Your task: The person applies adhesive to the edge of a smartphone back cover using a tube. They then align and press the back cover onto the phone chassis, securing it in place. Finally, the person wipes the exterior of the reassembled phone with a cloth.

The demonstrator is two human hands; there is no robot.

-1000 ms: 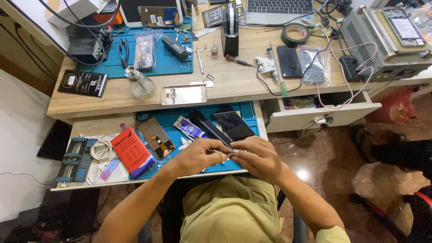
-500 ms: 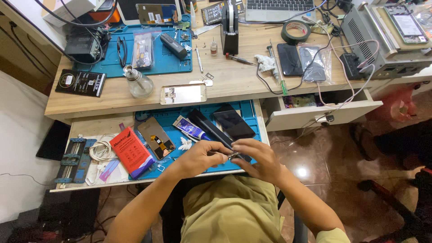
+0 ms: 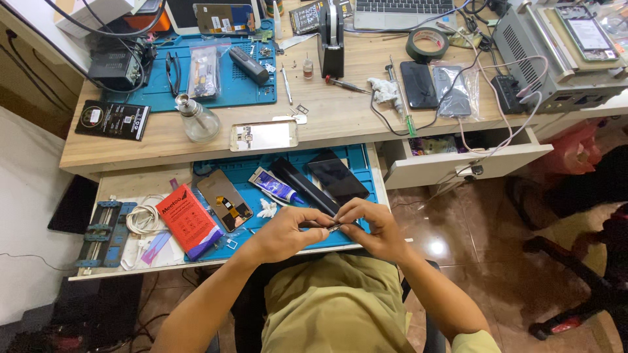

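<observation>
Most of the small dark part (image 3: 330, 227) is hidden between the fingertips, and its kind cannot be made out; only a thin dark sliver with a pale glint is seen. It is pinched from one end by the left hand (image 3: 282, 233) and from the other by the right hand (image 3: 373, 229), both closed narrowly on it with fingers curled. It is held just above the front edge of the blue mat (image 3: 356, 160), over the lap. The elbows are cut off by the lower picture border.

The pull-out shelf (image 3: 140, 184) is crowded: a red box (image 3: 188, 220), a coiled white cable (image 3: 145, 218) and a blue metal jig (image 3: 103, 232) are set to the left, while a phone screen panel (image 3: 224, 199), a glue tube (image 3: 277, 186), a long black strip (image 3: 303, 184) and a dark phone (image 3: 337, 176) are laid close behind the hands. Open room is left only toward the body and to the right, where a bare floor (image 3: 458, 229) is seen below the open white drawer (image 3: 468, 160).

The long axis of the part is seen to run left to right, roughly parallel to the shelf's front edge, its paler end toward the right hand
</observation>
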